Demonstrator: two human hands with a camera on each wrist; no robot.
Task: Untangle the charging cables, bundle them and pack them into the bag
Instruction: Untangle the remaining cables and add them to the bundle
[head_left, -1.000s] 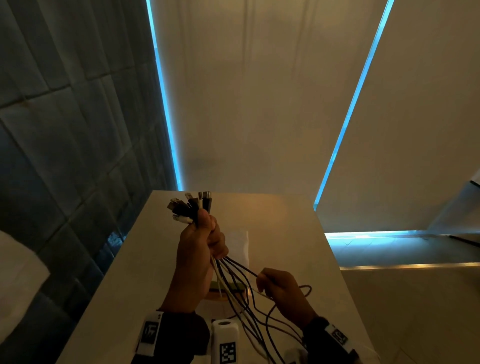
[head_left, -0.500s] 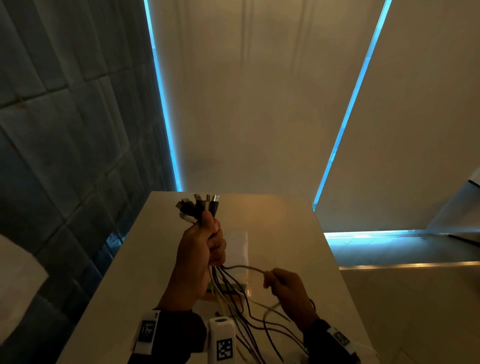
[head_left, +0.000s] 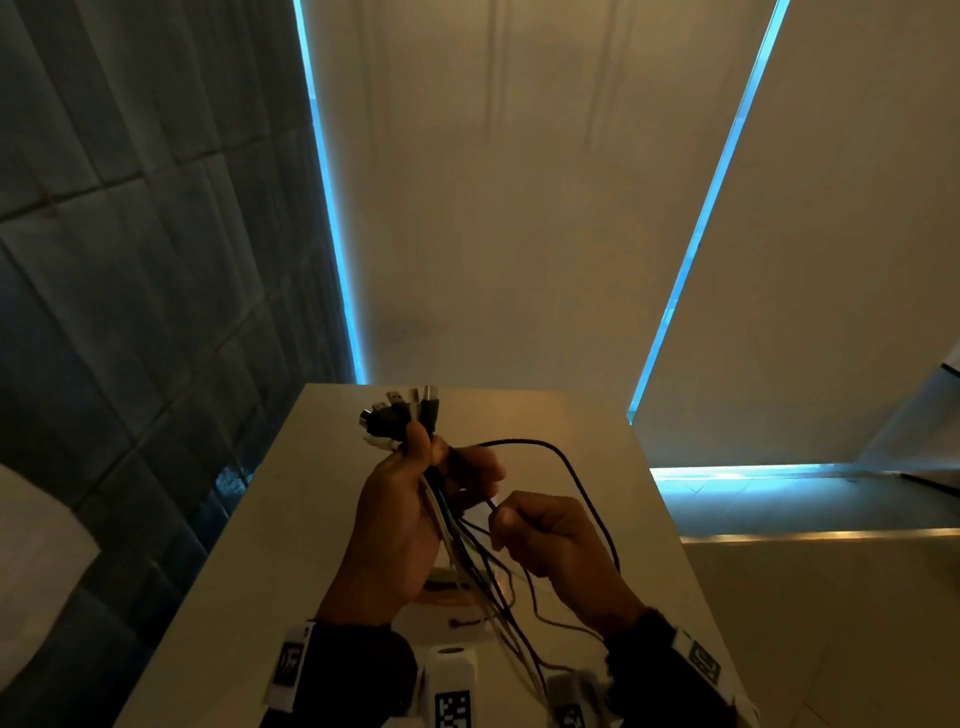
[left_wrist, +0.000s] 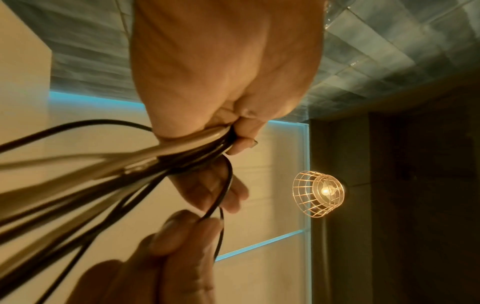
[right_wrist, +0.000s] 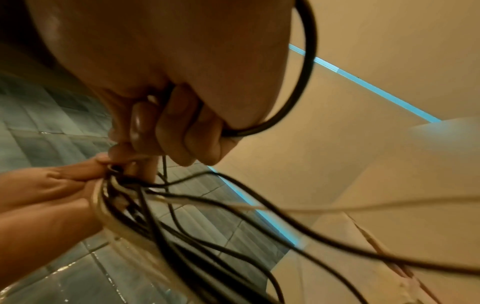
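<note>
The left hand (head_left: 400, 525) is clenched round the cables (head_left: 467, 566), raised above the table (head_left: 260, 571), plugs (head_left: 400, 415) fanning out toward 12 o'clock. Just at its 3 o'clock, the right hand (head_left: 561, 551) pinches one black cable (head_left: 582, 478), which loops up and over toward 1 o'clock. The rest trail down toward 6 o'clock. I can't make out a bag.

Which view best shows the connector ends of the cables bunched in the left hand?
The head view: the connector ends fan out above the left hand, which grips the cables. The left wrist view shows only cords entering the fist; the right wrist view shows blurred cords, with no plugs clearly visible.
</note>
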